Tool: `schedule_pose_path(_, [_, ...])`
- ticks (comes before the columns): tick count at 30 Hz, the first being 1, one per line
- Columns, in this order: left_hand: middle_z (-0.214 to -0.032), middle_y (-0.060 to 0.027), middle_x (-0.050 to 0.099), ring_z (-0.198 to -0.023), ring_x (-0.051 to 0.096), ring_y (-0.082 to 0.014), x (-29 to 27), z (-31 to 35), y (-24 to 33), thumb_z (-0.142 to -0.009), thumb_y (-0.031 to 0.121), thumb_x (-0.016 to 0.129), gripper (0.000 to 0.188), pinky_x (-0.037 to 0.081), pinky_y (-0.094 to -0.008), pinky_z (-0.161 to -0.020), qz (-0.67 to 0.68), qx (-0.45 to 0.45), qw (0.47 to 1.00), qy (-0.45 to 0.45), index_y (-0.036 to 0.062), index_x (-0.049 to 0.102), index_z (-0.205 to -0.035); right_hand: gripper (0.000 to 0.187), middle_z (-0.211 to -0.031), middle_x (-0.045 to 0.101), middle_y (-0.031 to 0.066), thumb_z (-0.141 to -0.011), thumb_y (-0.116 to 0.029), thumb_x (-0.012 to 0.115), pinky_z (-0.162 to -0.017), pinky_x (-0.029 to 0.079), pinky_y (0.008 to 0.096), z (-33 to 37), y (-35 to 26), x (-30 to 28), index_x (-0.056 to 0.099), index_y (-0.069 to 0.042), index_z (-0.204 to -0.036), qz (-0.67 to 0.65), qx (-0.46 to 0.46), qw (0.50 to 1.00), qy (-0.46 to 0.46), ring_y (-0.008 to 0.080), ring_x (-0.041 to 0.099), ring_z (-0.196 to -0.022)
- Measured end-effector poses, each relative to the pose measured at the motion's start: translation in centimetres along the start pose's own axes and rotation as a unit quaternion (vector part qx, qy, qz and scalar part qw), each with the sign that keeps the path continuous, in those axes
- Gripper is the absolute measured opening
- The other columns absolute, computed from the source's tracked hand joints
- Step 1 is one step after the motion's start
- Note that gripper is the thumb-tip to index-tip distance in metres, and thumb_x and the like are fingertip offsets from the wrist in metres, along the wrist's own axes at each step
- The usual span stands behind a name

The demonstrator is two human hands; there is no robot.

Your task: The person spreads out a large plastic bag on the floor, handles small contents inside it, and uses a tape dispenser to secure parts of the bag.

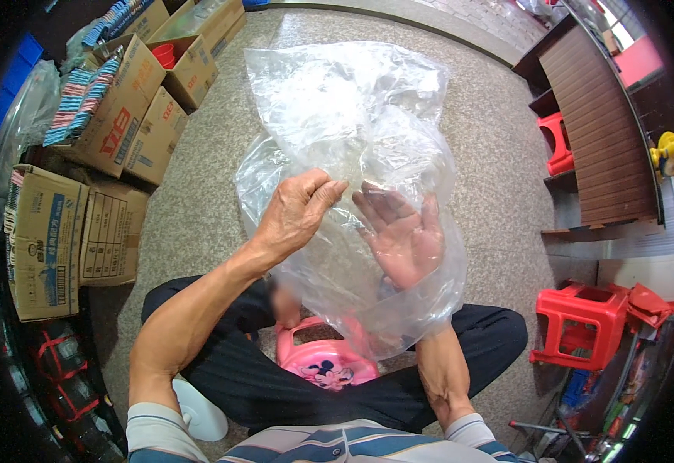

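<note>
Head view shows the left hand (pixel 294 212) pinching the clear plastic bag (pixel 314 92) between thumb and bent fingers, while the right hand (pixel 406 243) spreads its fingers inside it

Looks like a small shop or stockroom; shows goods-filled cardboard cartons (pixel 115 116), brown slatted cabinet (pixel 603 127), red plastic stool (pixel 584 309).

Cardboard boxes (pixel 113 139) along left; red plastic stool (pixel 584 310) at lower right.
</note>
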State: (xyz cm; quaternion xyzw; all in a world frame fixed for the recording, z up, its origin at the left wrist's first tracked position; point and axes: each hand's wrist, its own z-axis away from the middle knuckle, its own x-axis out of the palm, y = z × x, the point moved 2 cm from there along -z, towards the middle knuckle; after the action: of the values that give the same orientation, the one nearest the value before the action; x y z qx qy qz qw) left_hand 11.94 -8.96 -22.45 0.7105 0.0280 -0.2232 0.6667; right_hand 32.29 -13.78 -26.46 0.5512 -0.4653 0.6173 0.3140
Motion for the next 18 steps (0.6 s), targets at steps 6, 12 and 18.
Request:
schedule_pose_path(6, [-0.076,-0.0034,0.060,-0.075,0.055,-0.0134,-0.3,0.0,-0.2,-0.105,0.030,0.065,0.035,0.046,-0.0320,-0.068,-0.019,0.005,1.000,-0.005,-0.0016,0.069,-0.090,0.069,-0.141,0.059,0.0270,-0.110,-0.057,0.031,-0.116,0.038,0.0562,0.2,-0.2,0.0,0.056,0.002,-0.138,-0.031,-0.012,0.998,0.055,0.0458,0.049,-0.138])
schedule_pose_path(12, [-0.076,-0.0044,0.061,-0.074,0.056,-0.0140,-0.1,-0.2,0.2,-0.105,0.030,0.065,0.036,0.046,-0.0322,-0.068,-0.017,0.018,1.000,-0.006,-0.0015,0.069,-0.089,0.068,-0.125,0.069,0.0248,-0.111,-0.055,0.030,-0.111,0.042,0.0543,0.5,-1.1,-0.4,0.058,0.003,-0.136,-0.019,-0.018,0.997,0.070,0.0421,0.061,-0.122])
schedule_pose_path(18, [-0.076,-0.0048,0.062,-0.074,0.057,-0.0139,-0.3,-0.2,0.6,-0.105,0.031,0.065,0.036,0.047,-0.0324,-0.067,-0.032,0.016,0.999,-0.008,-0.0011,0.069,-0.089,0.068,-0.122,0.069,0.0236,-0.111,-0.055,0.031,-0.110,0.043,0.0539,0.6,-1.2,-1.4,0.057,0.002,-0.138,-0.076,-0.017,0.996,0.044,0.0405,0.062,-0.119])
